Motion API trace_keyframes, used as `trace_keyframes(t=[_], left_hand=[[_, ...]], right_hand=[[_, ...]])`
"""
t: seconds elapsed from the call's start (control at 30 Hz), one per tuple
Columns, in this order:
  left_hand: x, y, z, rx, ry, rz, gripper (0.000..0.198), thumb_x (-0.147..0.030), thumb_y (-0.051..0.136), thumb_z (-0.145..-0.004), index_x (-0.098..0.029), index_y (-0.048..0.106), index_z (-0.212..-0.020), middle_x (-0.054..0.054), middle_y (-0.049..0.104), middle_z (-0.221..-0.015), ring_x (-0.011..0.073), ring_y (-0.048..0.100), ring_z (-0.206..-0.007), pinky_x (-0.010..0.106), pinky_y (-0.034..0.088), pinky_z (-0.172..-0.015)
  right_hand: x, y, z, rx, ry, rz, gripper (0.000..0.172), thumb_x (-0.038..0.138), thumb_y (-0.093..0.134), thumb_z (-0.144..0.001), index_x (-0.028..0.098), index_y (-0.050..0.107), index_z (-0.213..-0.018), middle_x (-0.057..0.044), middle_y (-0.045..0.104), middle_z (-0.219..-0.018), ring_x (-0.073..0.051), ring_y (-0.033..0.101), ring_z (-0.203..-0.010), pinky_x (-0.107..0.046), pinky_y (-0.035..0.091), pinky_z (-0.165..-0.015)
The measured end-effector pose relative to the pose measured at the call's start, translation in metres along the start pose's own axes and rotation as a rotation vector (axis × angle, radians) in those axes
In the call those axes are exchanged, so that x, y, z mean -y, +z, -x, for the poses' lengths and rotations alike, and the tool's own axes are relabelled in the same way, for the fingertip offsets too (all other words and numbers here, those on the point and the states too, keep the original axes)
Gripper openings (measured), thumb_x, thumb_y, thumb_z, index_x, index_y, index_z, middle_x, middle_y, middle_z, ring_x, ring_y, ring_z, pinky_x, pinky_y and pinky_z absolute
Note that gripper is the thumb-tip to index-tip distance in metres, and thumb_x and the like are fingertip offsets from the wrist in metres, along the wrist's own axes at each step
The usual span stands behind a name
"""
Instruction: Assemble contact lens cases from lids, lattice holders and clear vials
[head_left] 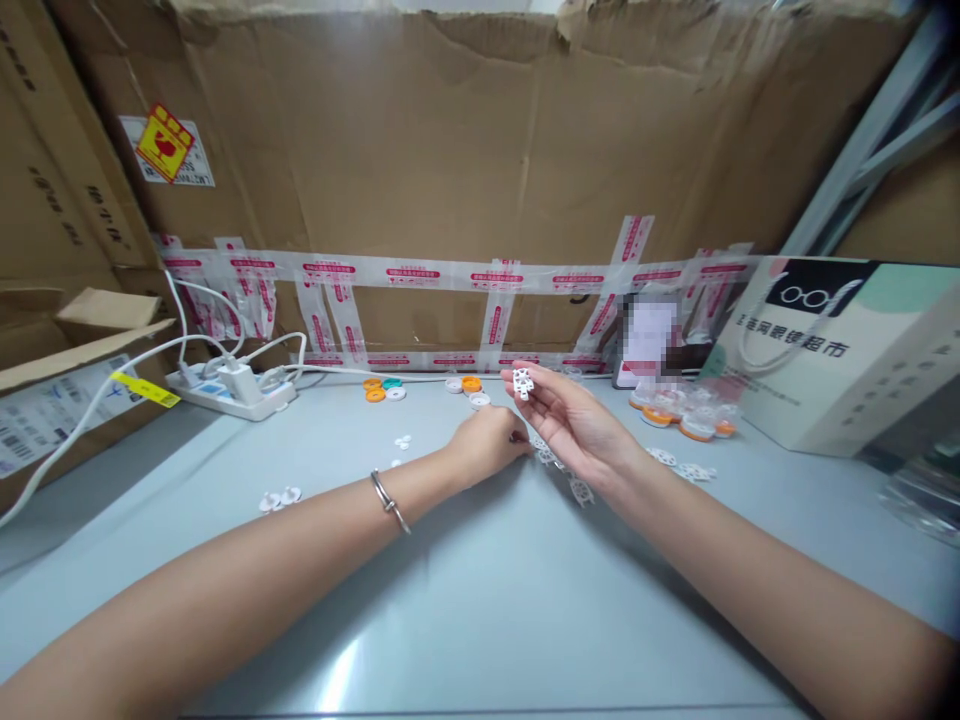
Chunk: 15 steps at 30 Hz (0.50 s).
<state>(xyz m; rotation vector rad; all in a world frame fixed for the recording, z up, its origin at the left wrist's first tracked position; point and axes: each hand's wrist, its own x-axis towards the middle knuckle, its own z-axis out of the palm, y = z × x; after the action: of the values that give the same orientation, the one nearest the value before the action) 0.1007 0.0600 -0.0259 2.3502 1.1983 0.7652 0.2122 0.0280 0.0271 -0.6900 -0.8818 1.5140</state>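
My right hand (577, 425) palm-up over the table (465, 600), fingertips pinched on a white piece (523, 383) at its far end, my left hand (487, 445) curled just beside, its contents hidden, loose pieces (577, 490) below my right wrist

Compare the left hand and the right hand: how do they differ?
The left hand is curled, back up, low on the table; the right hand is raised, palm up. The right hand pinches a small white plastic piece; anything inside the left hand is hidden. Only the left wrist wears a bracelet. Both are bare.
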Motion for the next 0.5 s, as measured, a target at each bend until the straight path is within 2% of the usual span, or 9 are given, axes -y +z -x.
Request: trace_keyframes(t=[0.13,0.23,0.3,0.43,0.5], left_hand=[[-0.005,-0.019,0.011,-0.099,-0.006,0.031,0.009,-0.013,0.057,-0.067,-0.014,0.066,-0.070,0.005,0.069,-0.077,0.0178,0.061,-0.073,0.026,0.045,-0.068],[-0.007,-0.048,0.031,-0.153,-0.041,0.073,0.009,-0.018,0.056,-0.068,-0.014,0.063,-0.064,0.002,0.066,-0.066,0.0146,0.059,-0.062,0.024,0.044,-0.060],[-0.008,-0.067,0.048,-0.181,-0.091,0.125,0.015,-0.026,0.056,-0.072,-0.013,0.061,-0.066,0.002,0.064,-0.064,0.0137,0.059,-0.060,0.023,0.043,-0.055],[-0.008,-0.091,0.077,-0.179,-0.298,0.518,0.017,-0.028,0.067,-0.068,-0.014,0.058,-0.070,0.002,0.066,-0.069,0.0138,0.062,-0.066,0.024,0.047,-0.061],[-0.007,-0.094,0.085,-0.201,-0.296,0.655,0.018,-0.026,0.070,-0.067,-0.016,0.057,-0.075,0.001,0.066,-0.068,0.0133,0.062,-0.067,0.024,0.047,-0.062]], right_hand=[[0.000,0.002,0.002,0.030,0.019,0.004,0.008,0.014,0.061,-0.075,0.015,0.067,-0.079,-0.003,0.069,-0.076,-0.008,0.062,-0.069,-0.015,0.052,-0.071],[-0.002,0.004,0.005,0.061,0.045,0.015,0.007,0.015,0.061,-0.075,0.016,0.067,-0.079,-0.002,0.069,-0.078,-0.008,0.062,-0.070,-0.016,0.051,-0.075],[-0.004,0.006,0.009,0.106,0.069,0.025,0.006,0.016,0.062,-0.075,0.016,0.067,-0.078,-0.002,0.069,-0.079,-0.008,0.063,-0.074,-0.017,0.051,-0.076],[-0.008,0.013,0.019,0.139,0.127,0.050,0.010,0.018,0.062,-0.075,0.015,0.068,-0.084,-0.004,0.070,-0.085,-0.009,0.063,-0.080,-0.016,0.050,-0.077],[-0.011,0.016,0.023,0.152,0.163,0.056,0.013,0.018,0.062,-0.075,0.015,0.067,-0.087,-0.005,0.070,-0.086,-0.009,0.063,-0.081,-0.016,0.050,-0.078]])
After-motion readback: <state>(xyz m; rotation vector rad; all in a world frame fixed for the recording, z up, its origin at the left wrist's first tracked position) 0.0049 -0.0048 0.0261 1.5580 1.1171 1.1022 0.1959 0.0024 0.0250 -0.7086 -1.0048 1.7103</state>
